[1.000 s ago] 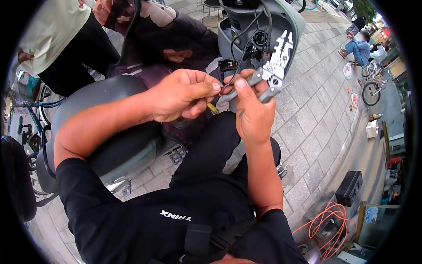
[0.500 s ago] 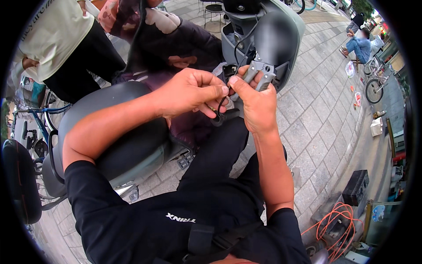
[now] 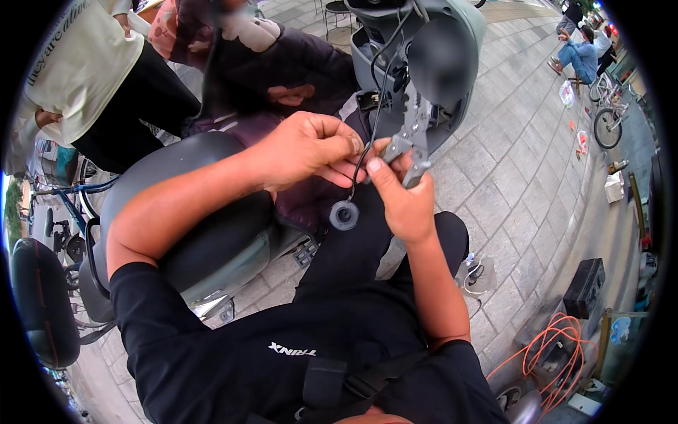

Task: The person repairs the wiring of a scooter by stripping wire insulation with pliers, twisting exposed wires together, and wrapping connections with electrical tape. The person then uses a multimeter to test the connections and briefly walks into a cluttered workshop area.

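Note:
My right hand [image 3: 406, 201] is wrapped round the grey handles of a wire stripper [image 3: 417, 120], its notched jaws pointing up and away from me. A thin black cable [image 3: 376, 116] runs down from the scooter's front and passes between my hands, close to both sets of fingertips. At its lower end hangs a round dark plug-like piece [image 3: 345, 215], with a ring-shaped centre. My left hand [image 3: 321, 152] has thumb and forefinger pinched together beside the cable; what lies in the pinch is too small to make out. Its other fingers are loosely bent behind the cable.
The grey scooter front [image 3: 455, 85] and dark padded cover [image 3: 304, 71] stand beyond my hands; the black seat [image 3: 176, 191] lies under my left forearm. A person in a pale top [image 3: 92, 78] stands at left. Orange cord [image 3: 551, 353] and a black case [image 3: 585, 288] lie at lower right.
The wire stripper and my right hand have come lower and nearer to me. The round piece now hangs lower with its face showing. My left hand has barely moved.

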`<state>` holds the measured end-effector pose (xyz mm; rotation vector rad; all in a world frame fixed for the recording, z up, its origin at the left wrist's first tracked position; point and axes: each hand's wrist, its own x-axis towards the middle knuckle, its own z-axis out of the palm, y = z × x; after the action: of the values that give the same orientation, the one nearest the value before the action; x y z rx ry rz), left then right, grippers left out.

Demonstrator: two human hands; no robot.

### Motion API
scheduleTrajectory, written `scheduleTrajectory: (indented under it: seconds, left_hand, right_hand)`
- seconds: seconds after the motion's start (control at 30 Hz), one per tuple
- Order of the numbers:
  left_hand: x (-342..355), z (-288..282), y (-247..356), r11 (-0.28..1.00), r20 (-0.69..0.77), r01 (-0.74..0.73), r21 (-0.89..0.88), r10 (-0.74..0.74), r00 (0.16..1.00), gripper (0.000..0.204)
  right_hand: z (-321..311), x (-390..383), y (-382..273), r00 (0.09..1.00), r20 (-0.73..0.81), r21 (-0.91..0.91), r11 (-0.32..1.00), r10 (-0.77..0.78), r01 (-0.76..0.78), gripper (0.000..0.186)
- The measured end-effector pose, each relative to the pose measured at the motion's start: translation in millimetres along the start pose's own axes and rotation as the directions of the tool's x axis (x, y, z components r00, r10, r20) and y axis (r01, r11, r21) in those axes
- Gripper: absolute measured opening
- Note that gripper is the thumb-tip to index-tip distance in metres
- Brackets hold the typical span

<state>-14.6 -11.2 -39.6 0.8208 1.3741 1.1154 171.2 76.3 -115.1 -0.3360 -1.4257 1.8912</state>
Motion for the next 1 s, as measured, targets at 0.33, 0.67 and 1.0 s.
scheduleTrajectory:
  seconds: [0.33, 0.67, 1.0]
  left_hand:
    - [-9, 12, 10, 0.983, -0.050, -0.042, 0.180, 0.052, 0.997, 0.028]
    - [-29, 22, 10, 0.973, -0.060, -0.180, 0.146, 0.190, 0.980, 0.024]
    - [-32, 31, 20, 0.993, -0.088, -0.086, 0.081, 0.093, 0.992, 0.029]
  right_hand:
    - [12, -23, 23, 0.999, 0.027, 0.107, 0.993, 0.047, -0.050, 0.019]
    - [-21, -47, -17, 0.984, -0.093, -0.364, 0.915, 0.150, -0.174, 0.035]
    - [-37, -52, -35, 0.973, 0.021, -0.766, 0.622, -0.231, 0.164, 0.030]
